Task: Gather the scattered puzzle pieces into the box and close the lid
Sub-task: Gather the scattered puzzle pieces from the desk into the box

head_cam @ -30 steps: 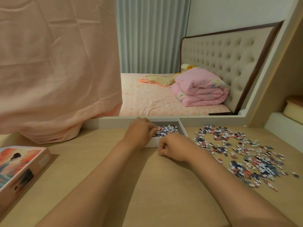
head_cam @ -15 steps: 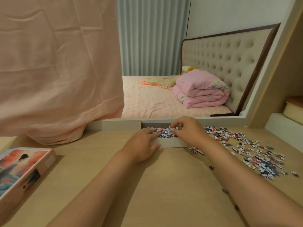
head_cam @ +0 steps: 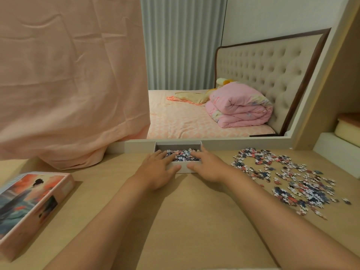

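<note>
Both hands lie open and apart, fingers straight: the left hand [head_cam: 155, 172] and right hand [head_cam: 209, 168] rest their fingertips on the pieces [head_cam: 182, 154] inside the box [head_cam: 178, 143], centre frame. Loose pieces [head_cam: 292, 178] spread right of the right hand; the lid [head_cam: 29, 207] sits lower left. Half a second ago the right hand was curled over the box.

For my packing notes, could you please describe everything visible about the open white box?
The white box is a shallow, lidless rectangular tray, cardboard by its look, sitting flat on the wooden desk at the white ledge. It is partly filled with puzzle pieces. The left hand and right hand reach over its near wall onto them.
</note>
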Motion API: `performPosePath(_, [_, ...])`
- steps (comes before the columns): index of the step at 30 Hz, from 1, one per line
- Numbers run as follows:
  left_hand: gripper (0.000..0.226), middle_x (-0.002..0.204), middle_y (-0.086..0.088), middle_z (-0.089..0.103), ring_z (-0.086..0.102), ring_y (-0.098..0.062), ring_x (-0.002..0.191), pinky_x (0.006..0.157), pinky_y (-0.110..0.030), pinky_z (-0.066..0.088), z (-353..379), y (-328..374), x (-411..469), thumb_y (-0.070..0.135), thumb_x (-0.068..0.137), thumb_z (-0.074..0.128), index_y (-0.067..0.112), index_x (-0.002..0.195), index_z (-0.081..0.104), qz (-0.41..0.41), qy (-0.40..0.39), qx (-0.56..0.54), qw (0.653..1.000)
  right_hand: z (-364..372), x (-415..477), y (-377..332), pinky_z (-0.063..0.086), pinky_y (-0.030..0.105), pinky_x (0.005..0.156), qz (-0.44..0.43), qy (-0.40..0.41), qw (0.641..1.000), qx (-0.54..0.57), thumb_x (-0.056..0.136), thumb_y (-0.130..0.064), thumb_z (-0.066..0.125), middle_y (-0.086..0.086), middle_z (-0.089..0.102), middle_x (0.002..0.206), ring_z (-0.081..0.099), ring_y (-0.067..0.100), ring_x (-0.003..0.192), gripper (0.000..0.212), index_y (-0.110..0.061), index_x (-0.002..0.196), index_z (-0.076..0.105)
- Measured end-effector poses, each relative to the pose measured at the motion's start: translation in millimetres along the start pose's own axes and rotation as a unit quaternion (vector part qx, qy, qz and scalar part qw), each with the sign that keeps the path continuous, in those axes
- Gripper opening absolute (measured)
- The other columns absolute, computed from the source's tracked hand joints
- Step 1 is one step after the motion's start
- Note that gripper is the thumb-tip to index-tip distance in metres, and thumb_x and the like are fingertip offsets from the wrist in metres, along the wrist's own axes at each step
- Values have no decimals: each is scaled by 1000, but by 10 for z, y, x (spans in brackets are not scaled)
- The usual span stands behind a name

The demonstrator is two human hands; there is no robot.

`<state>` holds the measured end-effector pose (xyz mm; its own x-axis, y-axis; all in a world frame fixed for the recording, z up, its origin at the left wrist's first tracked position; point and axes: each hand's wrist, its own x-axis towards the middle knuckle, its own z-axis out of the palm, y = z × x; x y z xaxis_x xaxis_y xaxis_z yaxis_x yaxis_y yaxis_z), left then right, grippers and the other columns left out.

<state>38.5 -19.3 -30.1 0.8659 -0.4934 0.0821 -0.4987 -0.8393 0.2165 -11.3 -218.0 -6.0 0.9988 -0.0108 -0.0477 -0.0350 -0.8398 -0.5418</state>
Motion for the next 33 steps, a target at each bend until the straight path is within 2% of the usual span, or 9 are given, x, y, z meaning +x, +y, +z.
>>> performPosePath(3, [66,163,1,14,3,-18,151,120,-44,-2,-39,59,-10,65,96,24,37,154,13,-13,-12,6,1000,-55,-50,2,19,33,120,-20,4,1000,16,95,-43,60,2,-4,167,14,23,152,61,-36,151,37])
performPosePath(6, [66,163,3,17,4,-17,150,121,-44,-2,-41,234,-40,63,96,30,36,155,16,6,47,-11,999,-208,-237,106,27,24,109,-32,31,997,56,96,-39,61,-7,-2,166,16,20,151,55,-39,148,42])
performPosePath(10, [69,157,2,30,20,-20,145,118,-40,12,1,723,-70,65,91,36,31,151,33,103,108,-47,988,-404,-654,488,17,35,121,-10,60,998,-32,97,-44,57,0,11,166,15,19,152,54,-37,148,42])
performPosePath(15, [77,160,0,24,16,-18,146,118,-33,13,206,1586,-244,63,89,51,25,153,29,191,3,-67,979,-581,-1267,1126,5,49,123,61,57,989,-123,100,-53,42,-1,11,166,4,19,153,54,-39,152,33])
performPosePath(20, [120,163,2,-13,-16,-21,149,122,-46,-3,488,2246,-497,90,69,45,24,156,-6,213,-157,9,964,-592,-1625,1577,-7,57,118,151,9,971,-184,99,-64,25,-2,-11,166,-16,25,151,63,-44,156,6])
performPosePath(23, [119,163,-1,-17,-20,-20,148,121,-47,-7,610,2398,-529,89,72,41,22,155,-13,218,-152,31,964,-510,-1687,1660,-9,54,120,155,-1,970,-187,99,-65,20,1,-17,165,-19,25,151,65,-44,155,-6])
performPosePath(27, [106,164,-1,-9,-14,-19,150,121,-46,-6,618,2260,-460,83,79,36,23,157,-4,196,-88,11,977,-421,-1604,1555,-10,48,121,109,-4,980,-168,103,-58,20,2,-15,165,-21,21,150,61,-39,157,-1])
performPosePath(30, [102,165,0,-6,-9,-19,151,122,-43,-2,566,2092,-399,81,81,37,24,157,-1,171,-87,11,981,-337,-1469,1395,-3,45,123,64,-5,992,-107,106,-47,27,5,-3,167,-10,22,153,57,-32,158,12])
performPosePath(33, [97,164,1,-7,-9,-19,151,122,-40,-2,518,1968,-330,78,84,36,25,156,-4,155,-96,6,983,-350,-1367,1301,24,38,119,11,37,998,52,104,-37,41,1,34,159,27,22,148,47,-28,150,40])
